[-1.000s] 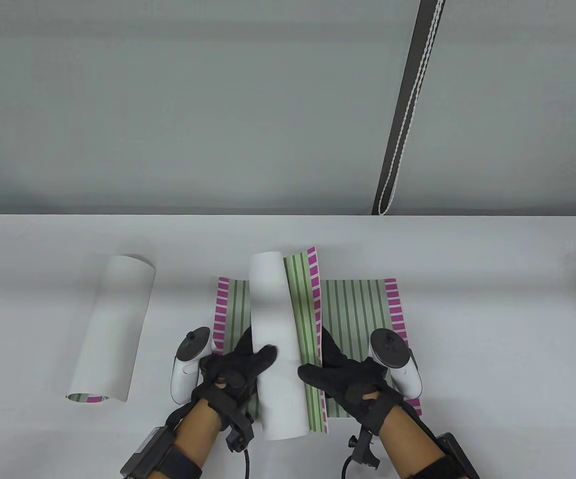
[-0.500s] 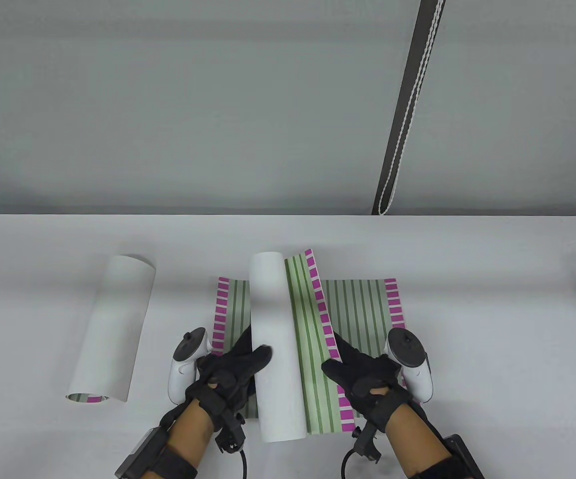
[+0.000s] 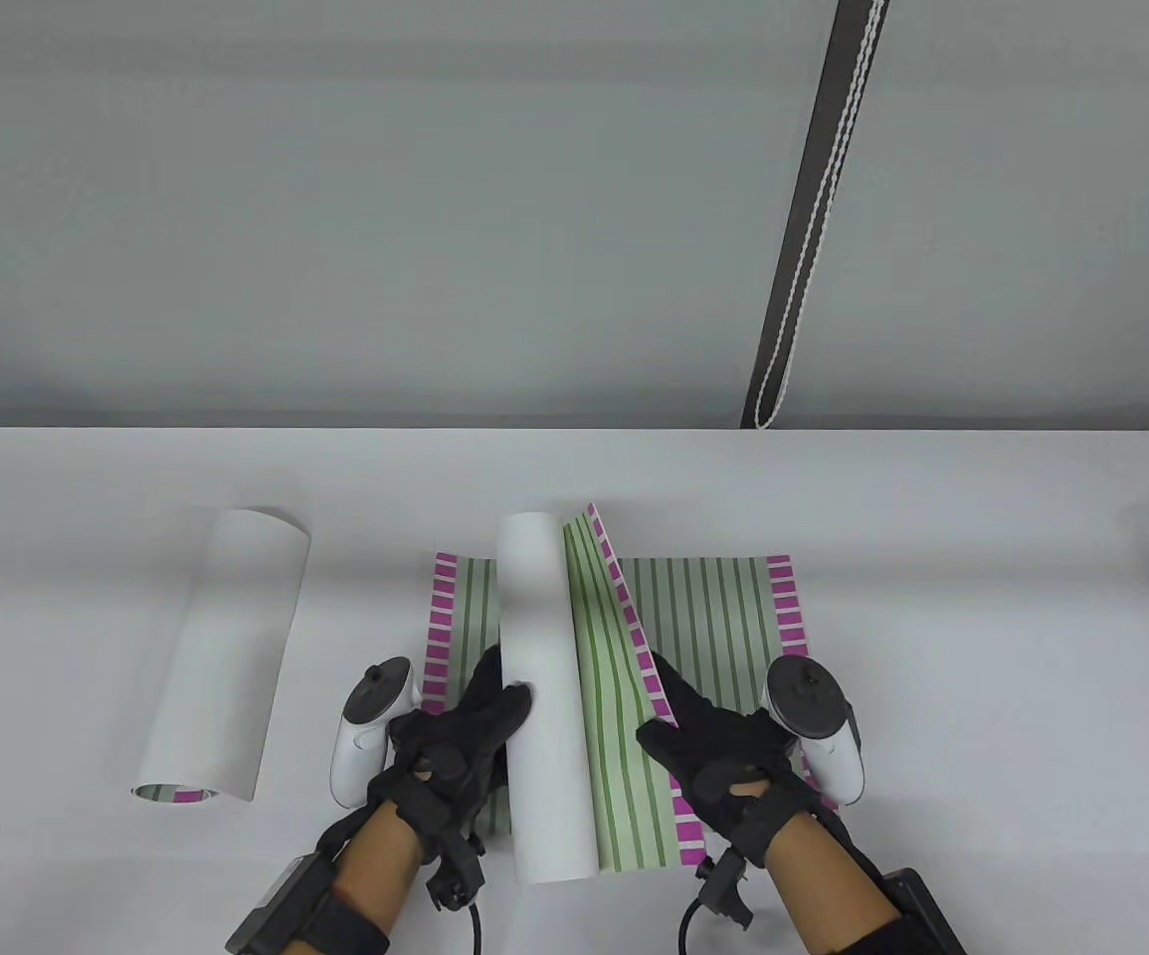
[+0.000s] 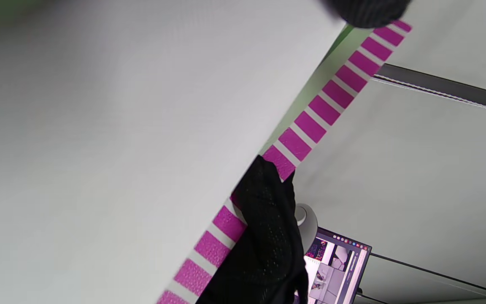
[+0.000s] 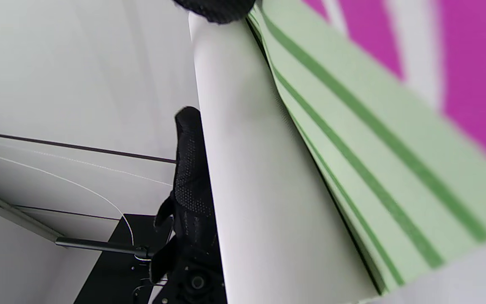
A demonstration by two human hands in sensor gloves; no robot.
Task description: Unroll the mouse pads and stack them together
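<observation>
Half-unrolled pad [image 3: 574,696]: white back on the rolled part, opened face pale green with dark green stripes and a magenta-and-white block border along its right edge. It sits on top of a flat pad [image 3: 713,617] of the same print, which lies face up near the table's [image 3: 982,617] front edge, roughly mid-width.

Left hand [image 3: 455,746] holds the rolled white part from its left side, thumb on top of the roll, fingers [image 5: 190,169] curled against its far side. Right hand [image 3: 723,761] grips the opened magenta edge of that same pad, right of the roll; that edge is lifted off the flat pad, so the opened face slopes up to the right. Left wrist view shows black gloved fingers [image 4: 268,219] wrapped over the magenta border, white back facing the camera.

Third pad [image 3: 221,657]: rolled, white outside, green and magenta showing at its near end. Lies well to the left of the flat pad, not touching it, tilted slightly.

Table is plain white with rounded corners. Behind it is a grey-white wall; a dark strip [image 3: 813,209] with a white beaded cord runs down it, right of the flat pad. Left wrist view catches a laptop screen [image 4: 340,270] in the background.
</observation>
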